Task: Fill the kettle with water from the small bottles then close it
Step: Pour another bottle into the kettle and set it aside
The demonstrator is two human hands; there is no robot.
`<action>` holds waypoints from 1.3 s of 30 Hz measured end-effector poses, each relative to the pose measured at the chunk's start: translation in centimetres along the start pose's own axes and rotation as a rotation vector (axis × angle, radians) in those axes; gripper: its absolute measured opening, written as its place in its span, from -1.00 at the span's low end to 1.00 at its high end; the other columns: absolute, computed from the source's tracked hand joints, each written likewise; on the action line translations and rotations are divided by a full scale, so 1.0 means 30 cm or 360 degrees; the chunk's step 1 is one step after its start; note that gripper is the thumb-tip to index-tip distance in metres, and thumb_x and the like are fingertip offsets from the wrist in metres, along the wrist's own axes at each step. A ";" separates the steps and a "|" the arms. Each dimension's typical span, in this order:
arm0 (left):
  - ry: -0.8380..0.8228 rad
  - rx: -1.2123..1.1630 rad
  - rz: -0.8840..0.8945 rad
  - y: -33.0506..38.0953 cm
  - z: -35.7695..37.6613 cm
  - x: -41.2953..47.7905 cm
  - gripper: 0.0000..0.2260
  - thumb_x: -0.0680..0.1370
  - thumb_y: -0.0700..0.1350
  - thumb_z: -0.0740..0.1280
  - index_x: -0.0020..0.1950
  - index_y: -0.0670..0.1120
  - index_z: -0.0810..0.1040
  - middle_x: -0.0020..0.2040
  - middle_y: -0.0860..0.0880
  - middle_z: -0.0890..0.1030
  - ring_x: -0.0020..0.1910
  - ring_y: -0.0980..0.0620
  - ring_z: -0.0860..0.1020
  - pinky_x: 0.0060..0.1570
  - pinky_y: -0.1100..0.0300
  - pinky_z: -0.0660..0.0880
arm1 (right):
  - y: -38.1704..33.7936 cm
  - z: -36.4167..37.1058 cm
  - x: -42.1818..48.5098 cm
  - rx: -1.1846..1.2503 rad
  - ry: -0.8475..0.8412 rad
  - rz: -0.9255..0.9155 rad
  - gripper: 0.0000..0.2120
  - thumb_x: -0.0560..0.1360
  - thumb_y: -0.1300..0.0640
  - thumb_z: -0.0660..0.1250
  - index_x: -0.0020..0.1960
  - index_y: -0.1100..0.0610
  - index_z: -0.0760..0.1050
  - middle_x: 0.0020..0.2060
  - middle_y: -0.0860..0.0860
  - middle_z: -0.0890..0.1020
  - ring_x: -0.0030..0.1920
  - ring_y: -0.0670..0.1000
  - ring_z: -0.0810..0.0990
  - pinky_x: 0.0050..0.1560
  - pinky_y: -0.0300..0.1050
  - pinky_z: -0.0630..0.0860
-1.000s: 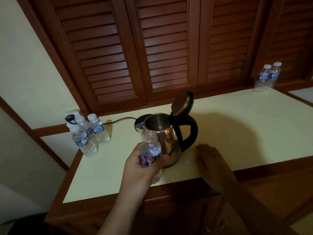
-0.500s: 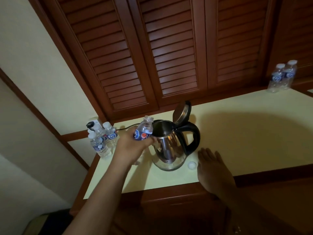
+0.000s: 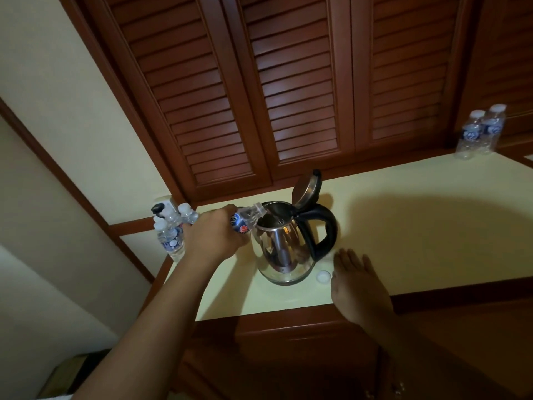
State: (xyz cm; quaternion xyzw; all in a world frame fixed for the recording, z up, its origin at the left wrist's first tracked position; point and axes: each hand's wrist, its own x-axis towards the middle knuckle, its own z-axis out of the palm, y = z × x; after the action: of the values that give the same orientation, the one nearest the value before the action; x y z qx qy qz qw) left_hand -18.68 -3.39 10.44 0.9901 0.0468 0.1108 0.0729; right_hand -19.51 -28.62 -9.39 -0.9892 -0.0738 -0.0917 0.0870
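A steel kettle with a black handle stands on the cream countertop, its lid hinged up and open. My left hand grips a small water bottle, tipped sideways with its uncapped neck over the kettle's mouth. Flat on the counter, just right of the kettle, rests my right hand with straight fingers. A white bottle cap lies between that hand and the kettle base.
Several capped small bottles stand at the counter's left end by a wall plug. Two more bottles stand at the far right. Louvred wooden doors rise behind the counter; its wooden front edge runs below my hands.
My left hand has lifted the bottle from in front of the kettle to its left side and tipped the neck over the opening. My right hand stays flat on the counter.
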 end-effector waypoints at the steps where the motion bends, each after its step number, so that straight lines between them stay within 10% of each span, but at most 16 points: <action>1: 0.0007 0.0028 -0.0007 0.002 0.002 0.001 -0.58 0.44 0.08 0.52 0.28 0.09 0.56 0.00 -0.02 0.69 0.04 -0.13 0.62 0.10 -0.16 0.60 | 0.001 -0.003 -0.002 0.0007 -0.0005 -0.0001 -0.40 0.57 0.04 -0.05 0.52 0.30 0.28 0.50 0.24 0.36 0.55 0.21 0.25 0.55 0.25 0.11; 10: 0.0103 0.0374 0.0033 0.002 0.004 0.010 -0.51 0.49 0.04 0.47 0.41 0.12 0.50 0.25 -0.03 0.66 0.30 -0.18 0.51 0.31 -0.31 0.39 | 0.014 -0.012 -0.007 0.0081 -0.0017 -0.0023 -0.35 0.56 -0.02 -0.14 0.55 0.26 0.25 0.54 0.20 0.30 0.58 0.17 0.19 0.57 0.22 0.06; 39: 0.0320 0.0779 0.0267 0.029 -0.012 0.041 -0.53 0.46 -0.09 0.46 0.35 0.12 0.51 0.27 -0.01 0.60 0.26 -0.16 0.46 0.27 -0.29 0.35 | 0.022 -0.031 -0.007 0.0159 -0.0088 -0.0034 -0.43 0.66 -0.03 -0.10 0.59 0.20 0.15 0.60 0.13 0.17 0.62 0.11 0.05 0.60 0.16 -0.04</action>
State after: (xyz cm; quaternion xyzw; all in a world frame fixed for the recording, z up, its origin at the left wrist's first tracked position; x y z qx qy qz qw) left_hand -17.50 -4.07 11.16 0.9627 -0.0029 0.1996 -0.1828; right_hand -19.77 -29.47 -8.64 -0.9850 -0.0913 -0.0613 0.1332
